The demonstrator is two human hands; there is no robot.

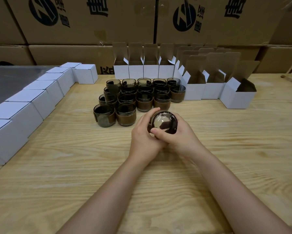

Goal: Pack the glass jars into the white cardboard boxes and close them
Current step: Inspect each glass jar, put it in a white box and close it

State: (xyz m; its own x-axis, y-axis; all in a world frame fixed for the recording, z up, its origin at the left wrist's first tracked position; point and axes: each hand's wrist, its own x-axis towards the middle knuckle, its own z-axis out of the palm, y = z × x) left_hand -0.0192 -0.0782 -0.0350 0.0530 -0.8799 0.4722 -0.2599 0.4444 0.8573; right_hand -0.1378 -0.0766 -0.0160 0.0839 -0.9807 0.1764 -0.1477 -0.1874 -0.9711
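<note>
A smoky dark glass jar with a brown band (163,123) is gripped by both hands, the left hand (141,134) and the right hand (182,137) curled round it, over the pale wooden table (74,166). Sixteen similar jars (144,101) are counted just behind it. About eight closed white cardboard boxes (18,119) are lined up at the left. Four open white boxes (136,72) are stood behind the jars and three more open boxes (212,92) at the right; those further behind cannot be counted.

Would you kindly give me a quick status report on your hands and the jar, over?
Left grip and right grip both hold one glass jar. Nearest open box stands right, flap up. Nothing between jar and box.
</note>
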